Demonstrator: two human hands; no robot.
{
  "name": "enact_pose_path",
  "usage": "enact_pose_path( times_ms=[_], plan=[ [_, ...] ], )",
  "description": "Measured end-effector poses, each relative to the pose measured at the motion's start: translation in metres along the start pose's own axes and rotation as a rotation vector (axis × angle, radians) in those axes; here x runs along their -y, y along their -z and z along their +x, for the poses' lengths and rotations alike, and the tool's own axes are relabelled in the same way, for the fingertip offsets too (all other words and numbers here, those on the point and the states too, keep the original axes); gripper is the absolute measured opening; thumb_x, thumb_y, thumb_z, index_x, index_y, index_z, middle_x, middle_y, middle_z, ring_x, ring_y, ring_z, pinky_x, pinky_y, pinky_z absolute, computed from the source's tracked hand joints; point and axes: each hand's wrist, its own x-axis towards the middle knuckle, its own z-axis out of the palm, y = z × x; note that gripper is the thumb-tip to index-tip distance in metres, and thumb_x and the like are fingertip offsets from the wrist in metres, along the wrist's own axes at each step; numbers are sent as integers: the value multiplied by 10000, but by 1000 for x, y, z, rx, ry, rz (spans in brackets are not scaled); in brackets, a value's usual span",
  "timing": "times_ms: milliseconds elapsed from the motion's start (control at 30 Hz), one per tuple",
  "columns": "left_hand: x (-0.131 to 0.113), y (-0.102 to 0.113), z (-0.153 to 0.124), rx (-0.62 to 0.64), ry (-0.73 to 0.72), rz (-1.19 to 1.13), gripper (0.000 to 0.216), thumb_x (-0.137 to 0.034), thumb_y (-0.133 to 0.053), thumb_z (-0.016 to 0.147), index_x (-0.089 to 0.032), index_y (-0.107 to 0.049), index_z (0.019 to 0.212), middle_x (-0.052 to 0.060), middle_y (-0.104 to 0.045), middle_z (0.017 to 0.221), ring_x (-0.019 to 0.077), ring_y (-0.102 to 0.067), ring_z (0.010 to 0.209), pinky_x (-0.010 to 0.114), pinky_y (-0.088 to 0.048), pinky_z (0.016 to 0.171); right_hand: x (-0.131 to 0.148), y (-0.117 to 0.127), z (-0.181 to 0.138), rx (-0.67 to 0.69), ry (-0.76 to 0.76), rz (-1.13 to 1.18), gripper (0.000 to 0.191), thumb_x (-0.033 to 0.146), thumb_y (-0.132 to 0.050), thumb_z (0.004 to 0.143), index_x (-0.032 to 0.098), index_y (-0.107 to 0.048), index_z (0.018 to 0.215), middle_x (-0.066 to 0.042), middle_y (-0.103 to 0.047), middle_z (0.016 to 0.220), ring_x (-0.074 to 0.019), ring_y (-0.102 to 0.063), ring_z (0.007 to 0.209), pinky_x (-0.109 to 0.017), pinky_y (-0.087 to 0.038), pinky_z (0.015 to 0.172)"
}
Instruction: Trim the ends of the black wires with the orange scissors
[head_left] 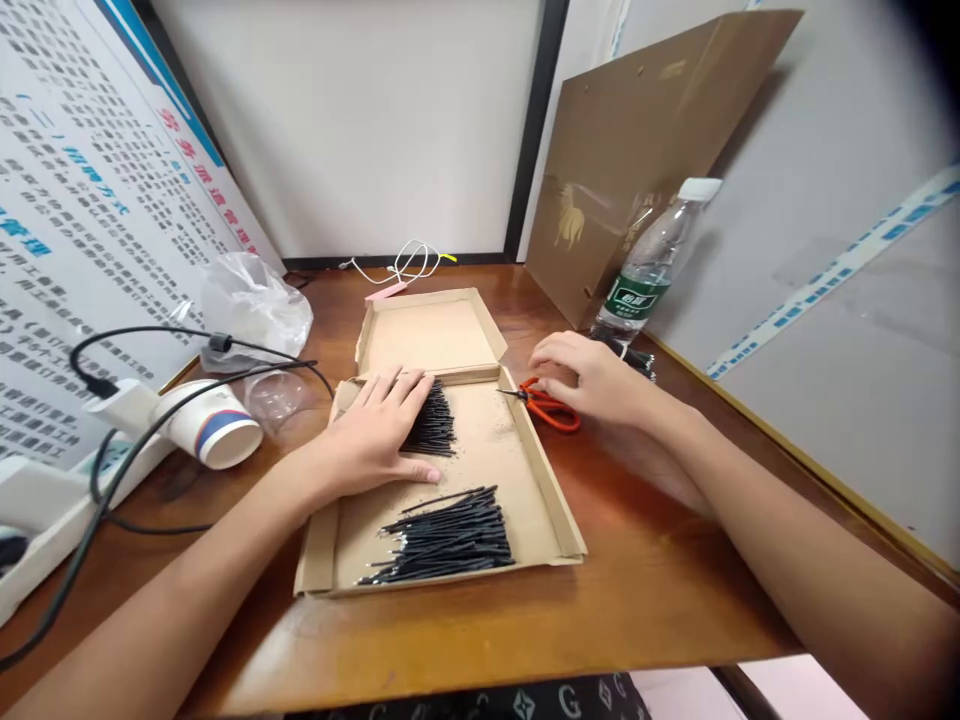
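A shallow cardboard box lies open on the wooden table, its lid folded back. Inside are two bundles of thin black wires: a far bundle and a near bundle. My left hand lies flat on the far bundle with fingers stretched out. My right hand rests on the table just right of the box, fingers curled down over the orange-handled scissors; whether it grips them is unclear.
A clear water bottle and a brown cardboard sheet stand at the back right. On the left lie a tipped paper cup, a clear plastic cup, a plastic bag, a power strip and black cables.
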Motion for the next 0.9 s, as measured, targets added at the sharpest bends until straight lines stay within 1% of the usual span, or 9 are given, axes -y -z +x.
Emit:
enact_pose_path(
  times_ms=[67, 133, 233, 333, 400, 467, 567, 667, 900],
  plan=[
    [4, -5, 8, -10, 3, 17, 1168, -690, -720, 739, -29, -233, 1569, 266, -227, 1631, 452, -145, 1509, 585, -202, 1199, 3, -3, -5, 40, 0, 18, 304, 350, -597, 979, 187, -611, 1235, -96, -620, 1254, -219, -639, 1039, -429, -555, 881],
    [9, -6, 16, -26, 16, 33, 1130, -688, -709, 754, -39, -259, 1562, 269, -261, 1619, 451, -191, 1499, 586, -231, 1188, 1, -2, -6, 74, -10, 25, 303, 349, -594, 981, 190, -609, 1238, -96, -617, 1257, -219, -638, 1039, -428, -556, 880],
    [13, -7, 22, -59, 17, 52, 934, -616, -683, 830, -92, -349, 1527, 231, -378, 1578, 417, -315, 1458, 555, -310, 1159, -1, 2, -6, 161, -3, 33, 286, 350, -592, 982, 186, -618, 1215, -91, -629, 1227, -207, -644, 1005, -411, -562, 857],
    [13, -10, 23, -106, -3, 64, 685, -492, -620, 931, -108, -436, 1468, 198, -463, 1522, 381, -372, 1419, 524, -332, 1149, 2, 5, -8, 243, 2, 46, 226, 334, -594, 979, 172, -641, 1130, -71, -658, 1115, -192, -646, 949, -392, -557, 833],
    [14, -14, 26, -135, -19, 64, 568, -421, -571, 976, -106, -463, 1436, 192, -486, 1489, 363, -391, 1395, 509, -332, 1149, 7, 6, -9, 290, -2, 57, 177, 300, -599, 970, 172, -654, 1079, -56, -670, 1007, -187, -644, 908, -376, -550, 826],
    [17, -18, 31, -158, -36, 60, 515, -389, -540, 996, -118, -459, 1426, 185, -484, 1474, 354, -391, 1387, 503, -333, 1147, 12, 5, -9, 330, -18, 58, 167, 289, -599, 969, 171, -656, 1073, -48, -671, 963, -183, -645, 880, -370, -551, 814],
    [23, -23, 39, -181, -69, 51, 505, -396, -522, 1005, -137, -442, 1431, 181, -473, 1466, 356, -373, 1395, 509, -332, 1145, 15, 2, -8, 364, -56, 39, 226, 333, -591, 982, 169, -641, 1130, -64, -667, 1083, -184, -653, 916, -386, -562, 818],
    [27, -24, 40, -193, -98, 34, 536, -453, -488, 1013, -128, -434, 1435, 201, -467, 1468, 362, -362, 1403, 525, -324, 1147, 13, 1, -8, 381, -82, 29, 271, 347, -593, 982, 179, -626, 1193, -86, -642, 1195, -200, -650, 982, -404, -564, 847],
    [27, -19, 34, -189, -117, 7, 722, -642, -473, 949, -125, -423, 1450, 220, -469, 1477, 379, -362, 1407, 532, -312, 1152, 10, -2, -9, 378, -104, 24, 283, 348, -592, 983, 186, -620, 1213, -90, -634, 1221, -206, -648, 1001, -410, -564, 857]
  ],
)
